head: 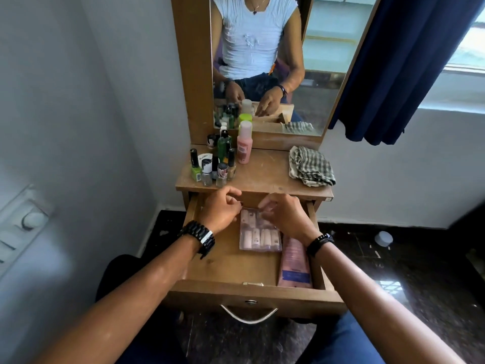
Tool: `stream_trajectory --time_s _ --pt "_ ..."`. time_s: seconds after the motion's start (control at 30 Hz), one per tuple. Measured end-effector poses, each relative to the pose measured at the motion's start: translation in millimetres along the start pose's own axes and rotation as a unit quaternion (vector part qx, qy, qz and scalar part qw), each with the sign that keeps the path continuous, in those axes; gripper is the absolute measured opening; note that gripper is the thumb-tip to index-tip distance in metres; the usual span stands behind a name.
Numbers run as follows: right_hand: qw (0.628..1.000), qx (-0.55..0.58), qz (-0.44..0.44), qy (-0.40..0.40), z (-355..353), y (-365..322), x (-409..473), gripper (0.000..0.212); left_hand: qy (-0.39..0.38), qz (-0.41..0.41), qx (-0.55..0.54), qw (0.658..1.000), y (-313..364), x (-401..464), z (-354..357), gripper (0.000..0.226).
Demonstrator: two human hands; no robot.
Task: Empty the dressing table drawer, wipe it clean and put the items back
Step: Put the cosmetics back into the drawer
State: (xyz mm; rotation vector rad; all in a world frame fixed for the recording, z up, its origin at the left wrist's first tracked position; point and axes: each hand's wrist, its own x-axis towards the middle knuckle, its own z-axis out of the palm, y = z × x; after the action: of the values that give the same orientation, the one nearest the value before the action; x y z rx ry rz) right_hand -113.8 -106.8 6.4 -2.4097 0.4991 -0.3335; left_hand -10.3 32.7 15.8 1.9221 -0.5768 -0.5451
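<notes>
- Head view: a seated person reaches both hands into the open drawer (pixel 231 264) of a wooden dressing table (pixel 265 177).
- The left hand (pixel 223 208) is loosely curled, apparently empty; whether the right hand (pixel 282 214) grips anything cannot be told.
- Beneath them lies a clear plastic pack of small bottles (pixel 259 235), likely light, stiff and slippery; best lifted by its edges.
- A soft pink tube (pixel 295 266) lies beside it; its label is unreadable.
- A checked cloth (pixel 309 166) waits on top.

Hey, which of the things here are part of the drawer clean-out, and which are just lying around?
Part of the job: drawer, clear nail-tip box, pink tube, checked cloth, nail polish bottles, pink bottle.
Lying about: white cap on floor, blue curtain.
</notes>
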Motion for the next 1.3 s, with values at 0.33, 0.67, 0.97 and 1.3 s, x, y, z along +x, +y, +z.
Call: stream_trajectory --time_s 0.33,0.67,0.97,1.3 --pt "0.987 0.085 -0.086 0.105 18 -74 53 0.032 0.282 0.174 0.308 0.892 8 16 -49 0.033" --pt "0.987 0.051 -0.082 0.126 47 -65 62 0.033 0.227 0.136 0.466 0.844 -2 32 -54 0.045" --pt "0.983 0.082 -0.082 0.141 32 -60 49 0.015 0.247 0.175 0.403 0.864 -12 25 -52 0.033" --pt "0.995 0.088 -0.037 0.024 51 -36 18 0.022 0.09 0.241 0.259 0.931 -56 -2 -55 0.04"
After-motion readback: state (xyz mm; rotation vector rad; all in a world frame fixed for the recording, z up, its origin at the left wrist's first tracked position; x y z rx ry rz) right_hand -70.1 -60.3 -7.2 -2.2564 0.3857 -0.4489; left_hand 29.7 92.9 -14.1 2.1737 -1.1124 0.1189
